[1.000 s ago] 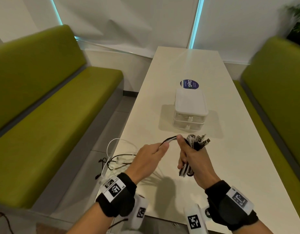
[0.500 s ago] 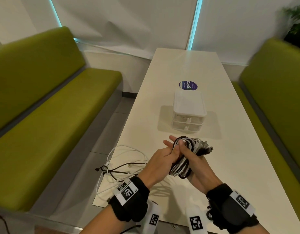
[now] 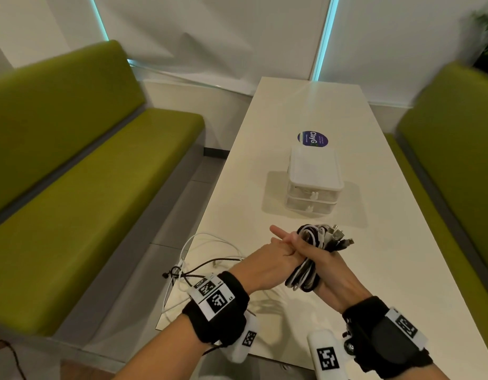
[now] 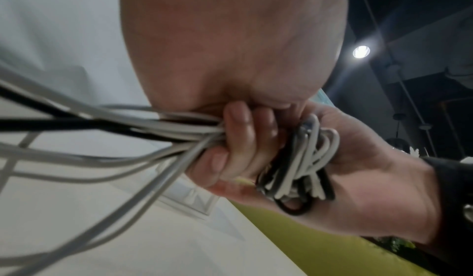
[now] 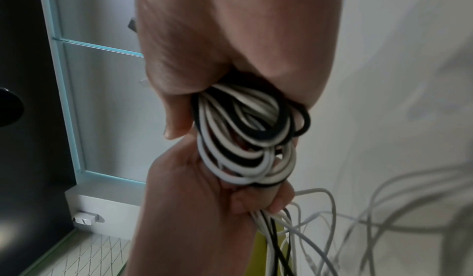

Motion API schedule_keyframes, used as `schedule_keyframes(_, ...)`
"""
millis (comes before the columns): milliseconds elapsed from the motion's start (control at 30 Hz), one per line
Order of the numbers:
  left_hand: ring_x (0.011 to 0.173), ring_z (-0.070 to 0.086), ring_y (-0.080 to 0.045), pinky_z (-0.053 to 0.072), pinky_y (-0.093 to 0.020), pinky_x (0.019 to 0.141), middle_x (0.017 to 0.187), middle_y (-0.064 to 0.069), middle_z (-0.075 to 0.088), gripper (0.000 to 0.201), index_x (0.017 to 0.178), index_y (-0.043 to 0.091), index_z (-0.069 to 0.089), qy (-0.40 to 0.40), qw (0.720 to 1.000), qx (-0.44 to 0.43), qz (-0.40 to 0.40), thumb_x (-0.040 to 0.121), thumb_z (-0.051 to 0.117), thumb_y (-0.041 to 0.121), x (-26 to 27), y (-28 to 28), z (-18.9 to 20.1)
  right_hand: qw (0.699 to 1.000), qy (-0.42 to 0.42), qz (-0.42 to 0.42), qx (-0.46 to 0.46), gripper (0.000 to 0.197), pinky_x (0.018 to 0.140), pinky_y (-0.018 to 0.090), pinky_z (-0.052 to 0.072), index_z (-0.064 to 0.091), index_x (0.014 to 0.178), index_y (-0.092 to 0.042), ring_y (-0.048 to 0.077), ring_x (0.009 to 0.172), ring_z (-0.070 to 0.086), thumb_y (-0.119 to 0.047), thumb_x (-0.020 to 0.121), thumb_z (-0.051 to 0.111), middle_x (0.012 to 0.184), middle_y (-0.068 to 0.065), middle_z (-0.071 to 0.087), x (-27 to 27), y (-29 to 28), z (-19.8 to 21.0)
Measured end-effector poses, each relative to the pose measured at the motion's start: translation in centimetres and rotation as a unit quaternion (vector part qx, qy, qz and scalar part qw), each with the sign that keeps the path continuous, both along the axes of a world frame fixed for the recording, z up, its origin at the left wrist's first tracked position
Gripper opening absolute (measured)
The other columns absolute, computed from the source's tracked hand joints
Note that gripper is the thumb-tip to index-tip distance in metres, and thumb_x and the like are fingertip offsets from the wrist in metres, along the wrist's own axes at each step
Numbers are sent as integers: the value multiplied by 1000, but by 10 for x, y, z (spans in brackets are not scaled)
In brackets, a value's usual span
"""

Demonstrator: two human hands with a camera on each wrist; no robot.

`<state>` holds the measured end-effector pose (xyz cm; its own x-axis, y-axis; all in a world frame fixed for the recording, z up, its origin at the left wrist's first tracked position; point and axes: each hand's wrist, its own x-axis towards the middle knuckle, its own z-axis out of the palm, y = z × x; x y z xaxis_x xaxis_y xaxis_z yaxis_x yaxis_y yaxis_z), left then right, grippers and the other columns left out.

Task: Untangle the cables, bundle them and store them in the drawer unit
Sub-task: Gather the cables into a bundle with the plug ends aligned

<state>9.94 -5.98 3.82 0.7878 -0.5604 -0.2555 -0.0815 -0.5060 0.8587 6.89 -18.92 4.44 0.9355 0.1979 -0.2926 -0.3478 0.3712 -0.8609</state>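
My right hand grips a coiled bundle of black and white cables, with its plug ends sticking out toward the drawer unit. My left hand lies against it, fingers curled round the loose strands that trail out of the coil. The white two-drawer unit stands on the table a short way beyond the hands, and both drawers look closed.
Loose white and black cables sprawl over the near left edge of the white table. A round blue sticker lies behind the drawer unit. Green benches flank the table on both sides.
My left hand, which held a strand out to the left, has swung in against my right hand. The coil has grown, and the hands now sit slightly lower and closer together.
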Motion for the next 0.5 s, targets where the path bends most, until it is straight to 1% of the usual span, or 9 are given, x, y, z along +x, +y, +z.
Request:
schedule_keyframes(67, 103, 62, -28, 48, -46, 94, 110, -15, 68, 55, 118, 13, 62, -14, 1000, -6, 17, 100, 29, 54, -3, 4, 0, 1000, -12, -11, -14, 36, 103, 45, 45, 71, 115, -9, 15, 121, 60, -29, 88, 61, 124, 3, 68, -2, 4, 3)
schedule_keyframes(133, 73, 62, -17, 51, -37, 73, 78, -2, 67, 56, 98, 22, 65, -47, 998, -30, 42, 97, 28, 63, -7, 8, -1, 999, -18, -26, -15, 38, 88, 39, 53, 71, 112, -7, 16, 116, 63, -33, 85, 61, 121, 3, 69, -3, 8, 11)
schedule_keyframes(167, 65, 58, -14, 49, -35, 67, 70, 2, 64, 53, 94, 25, 64, -68, 995, -42, 54, 95, 28, 65, -9, 11, -2, 999, -16, -36, -7, 40, 79, 35, 55, 70, 111, -5, 18, 111, 65, -34, 86, 61, 119, 5, 70, -2, 10, 15)
schedule_keyframes(233, 60, 56, -18, 52, -42, 69, 63, 0, 59, 58, 88, 22, 60, -98, 991, -50, 73, 90, 30, 72, -8, 17, -9, 998, -7, -64, 24, 38, 69, 35, 55, 66, 103, -3, 23, 100, 68, -37, 87, 59, 117, 9, 71, -2, 12, 19)
schedule_keyframes(300, 59, 53, -23, 52, -47, 72, 61, -6, 54, 72, 77, 16, 56, -109, 990, -28, 82, 81, 26, 82, -5, 23, -17, 994, 11, -89, 64, 31, 65, 38, 54, 61, 83, -9, 25, 92, 68, -40, 85, 60, 114, 13, 71, 0, 13, 21)
schedule_keyframes(333, 56, 50, -20, 50, -46, 71, 58, -3, 52, 74, 69, 19, 55, -114, 990, -25, 78, 78, 24, 85, -3, 25, -19, 991, 18, -97, 86, 32, 65, 39, 54, 57, 72, -11, 26, 94, 69, -40, 84, 61, 105, 15, 71, 1, 13, 21)
schedule_keyframes(400, 52, 44, -14, 43, -41, 62, 53, 5, 49, 74, 56, 26, 51, -118, 991, -39, 58, 74, 20, 91, -1, 28, -21, 984, 22, -120, 126, 39, 67, 42, 54, 48, 59, -14, 27, 99, 69, -41, 83, 61, 71, 9, 63, 3, 14, 20)
schedule_keyframes(433, 51, 43, -13, 38, -38, 59, 53, 6, 49, 76, 54, 27, 50, -124, 990, -46, 50, 70, 18, 94, 2, 30, -20, 981, 19, -134, 137, 41, 67, 44, 53, 44, 57, -15, 27, 90, 70, -41, 83, 62, 59, 4, 52, 5, 15, 21)
schedule_keyframes(500, 49, 39, -11, 32, -30, 57, 52, 5, 46, 79, 55, 26, 48, -139, 989, -42, 28, 65, 15, 97, 5, 31, -19, 976, 23, -168, 140, 42, 62, 40, 53, 40, 57, -17, 21, 57, 60, -41, 83, 63, 51, 0, 37, 7, 15, 23)
